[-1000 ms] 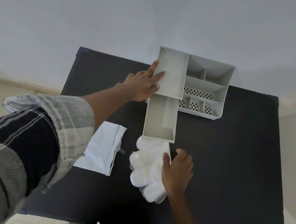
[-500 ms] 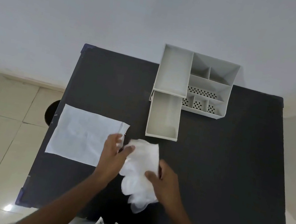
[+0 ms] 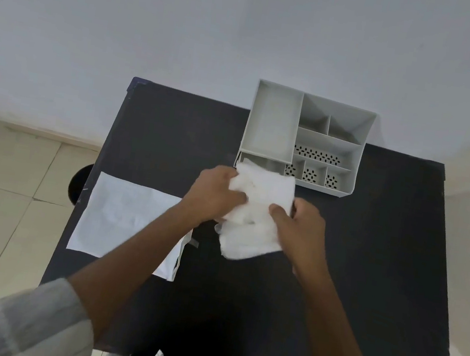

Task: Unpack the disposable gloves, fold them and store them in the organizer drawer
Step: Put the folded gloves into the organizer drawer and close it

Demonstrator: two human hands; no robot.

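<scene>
A bundle of white disposable gloves (image 3: 256,211) is held above the black table (image 3: 368,258), just in front of the grey organizer (image 3: 329,149). My left hand (image 3: 214,196) grips the bundle's left edge and my right hand (image 3: 299,230) grips its right side. The bundle's far edge overlaps the pulled-out drawer (image 3: 260,162), which it mostly hides. The empty white glove packet (image 3: 118,215) lies flat on the table's left side, partly under my left forearm.
The organizer stands at the table's far edge against a white wall, with several open compartments, some perforated. A dark round object (image 3: 78,185) sits on the tiled floor left of the table. Cloth and small items show at the bottom edge.
Both hands have lifted the glove bundle away from me, from the table's middle up to the drawer. One second ago my left hand was on the organizer top.
</scene>
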